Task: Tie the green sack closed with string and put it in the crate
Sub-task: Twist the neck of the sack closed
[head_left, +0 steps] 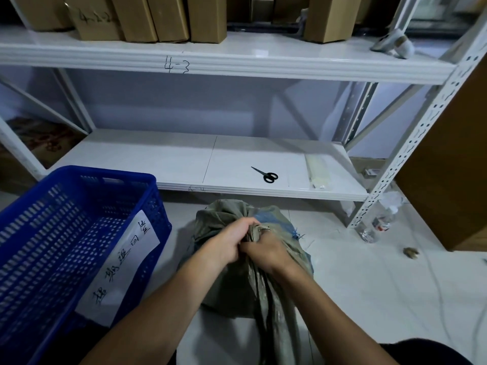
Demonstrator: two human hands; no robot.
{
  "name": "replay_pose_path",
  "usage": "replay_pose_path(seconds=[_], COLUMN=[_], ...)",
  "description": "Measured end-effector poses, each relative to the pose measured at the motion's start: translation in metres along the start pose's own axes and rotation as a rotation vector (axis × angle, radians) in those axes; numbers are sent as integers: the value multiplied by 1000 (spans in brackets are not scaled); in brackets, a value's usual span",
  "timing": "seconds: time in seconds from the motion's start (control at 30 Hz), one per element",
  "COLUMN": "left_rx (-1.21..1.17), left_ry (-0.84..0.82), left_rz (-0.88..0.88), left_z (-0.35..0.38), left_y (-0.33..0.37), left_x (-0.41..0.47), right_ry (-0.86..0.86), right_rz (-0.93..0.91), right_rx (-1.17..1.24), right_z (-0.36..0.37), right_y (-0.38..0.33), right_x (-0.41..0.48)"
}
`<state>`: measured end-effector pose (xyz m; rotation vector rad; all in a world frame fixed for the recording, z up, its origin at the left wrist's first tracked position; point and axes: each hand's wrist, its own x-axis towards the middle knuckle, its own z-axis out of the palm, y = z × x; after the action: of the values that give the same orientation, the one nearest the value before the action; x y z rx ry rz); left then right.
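The green woven sack (224,217) stands on the pale floor in front of me, its mouth gathered into a twisted neck that trails toward me. My left hand (232,239) is closed around the gathered neck. My right hand (266,251) grips the same neck right beside it, the two hands touching. A frayed blue thread (297,234) sticks out at the sack's right side. The blue plastic crate (79,233) stands to the left of the sack, with a white handwritten label inside. I see no string in either hand.
Black scissors (267,175) and a bundle of pale strips (316,172) lie on the low white shelf (184,164) behind the sack. A plastic bottle (379,222) lies by the rack's right post (411,143). Cardboard boxes fill the upper shelf. A brown board stands at right.
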<state>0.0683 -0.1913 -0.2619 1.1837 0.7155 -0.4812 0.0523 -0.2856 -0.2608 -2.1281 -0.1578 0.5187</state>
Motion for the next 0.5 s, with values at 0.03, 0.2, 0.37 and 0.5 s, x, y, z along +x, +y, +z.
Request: replay_pose_path(seconds=[0.03,0.2,0.37,0.5], left_rx=[-19,-214,-226,-60], left_ry=[-16,-98,-74,-102], left_rz=[6,0,29,129], left_z=[2,7,10,9], left_y=[-1,0,-3,-9], left_x=[1,-5,-5,-6], right_ry=[7,-46,-17,-33], right_rz=[16,111,40,84], right_rx=[113,411,455,303], right_z=[2,-6,7,10], right_y=[4,10,14,17], right_x=[-2,-16,-31,-24])
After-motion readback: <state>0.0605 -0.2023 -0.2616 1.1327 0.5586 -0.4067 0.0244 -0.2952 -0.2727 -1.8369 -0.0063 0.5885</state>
